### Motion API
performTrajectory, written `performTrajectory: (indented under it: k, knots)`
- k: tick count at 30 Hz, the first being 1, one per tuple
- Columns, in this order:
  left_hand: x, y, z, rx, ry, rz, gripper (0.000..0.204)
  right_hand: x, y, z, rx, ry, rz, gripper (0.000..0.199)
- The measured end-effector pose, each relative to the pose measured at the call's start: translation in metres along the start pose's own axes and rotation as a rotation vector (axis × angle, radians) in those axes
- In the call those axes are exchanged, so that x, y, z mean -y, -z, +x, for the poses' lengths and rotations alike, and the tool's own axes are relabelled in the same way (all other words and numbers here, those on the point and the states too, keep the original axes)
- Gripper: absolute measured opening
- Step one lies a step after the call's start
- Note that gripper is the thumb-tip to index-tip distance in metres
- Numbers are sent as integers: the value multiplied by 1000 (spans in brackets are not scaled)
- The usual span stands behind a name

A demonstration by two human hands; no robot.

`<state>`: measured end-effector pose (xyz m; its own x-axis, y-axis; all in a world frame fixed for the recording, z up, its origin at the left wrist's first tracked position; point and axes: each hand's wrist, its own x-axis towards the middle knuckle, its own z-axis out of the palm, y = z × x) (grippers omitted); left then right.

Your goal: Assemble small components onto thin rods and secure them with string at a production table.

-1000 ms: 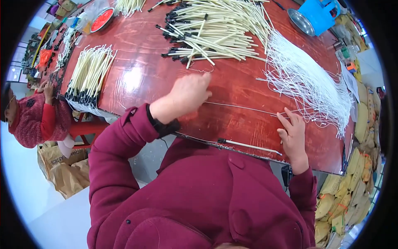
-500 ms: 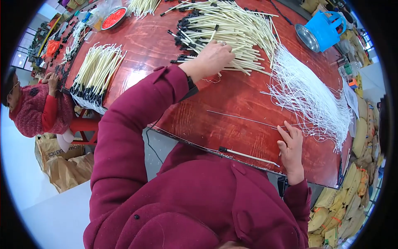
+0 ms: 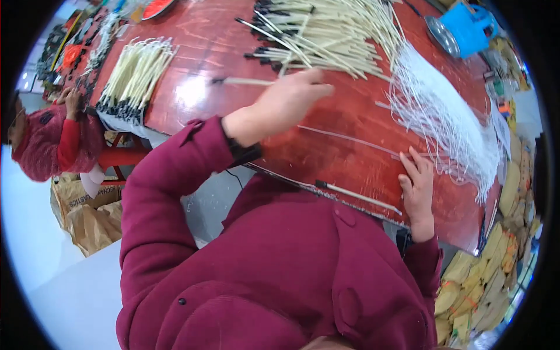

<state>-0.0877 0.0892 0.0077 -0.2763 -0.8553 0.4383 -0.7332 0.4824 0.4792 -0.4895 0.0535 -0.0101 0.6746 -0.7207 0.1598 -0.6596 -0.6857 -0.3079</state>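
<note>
My left hand [image 3: 291,99], partly smeared by motion, is closed on a cream tube [image 3: 248,81] with a black end that points left. It is just below a large pile of similar black-ended tubes [image 3: 332,41]. My right hand [image 3: 417,192] has its fingertips on a thin white cord [image 3: 350,140], which stretches left from them above the red table. The thumb stands apart from the fingers, which look bent round the cord. One more cream tube [image 3: 364,198] with a black end lies along the table's near edge, left of my right hand.
White strands [image 3: 437,111] fan out from the pile on the right. A neat bundle of tubes [image 3: 137,76] lies on the left. A blue jug [image 3: 466,32] stands at the far right, and a dish of red pieces [image 3: 156,8] at the far left. A co-worker [image 3: 52,137] sits at the left.
My left hand has come away from the pile toward me and left, now with a cream tube in it. My right hand stays at the white cord. The whole view has shifted slightly.
</note>
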Motion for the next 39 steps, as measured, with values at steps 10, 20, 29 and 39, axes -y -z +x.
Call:
performTrajectory:
  k: [10, 20, 29, 39]
  knots:
    - [-12, 9, -79, 65, 438, -61, 9, 1, -4, 2, 8, -18, 29, 61]
    - [-17, 5, -77, 76, 418, -52, 9, 2, -3, 6, 35, -27, 7, 64]
    - [-18, 1, -76, 62, 377, -35, 8, 5, -3, 6, 54, -40, -19, 66]
    - [-20, -4, -69, 90, 397, -14, 8, 3, -4, 5, 62, -39, -4, 65]
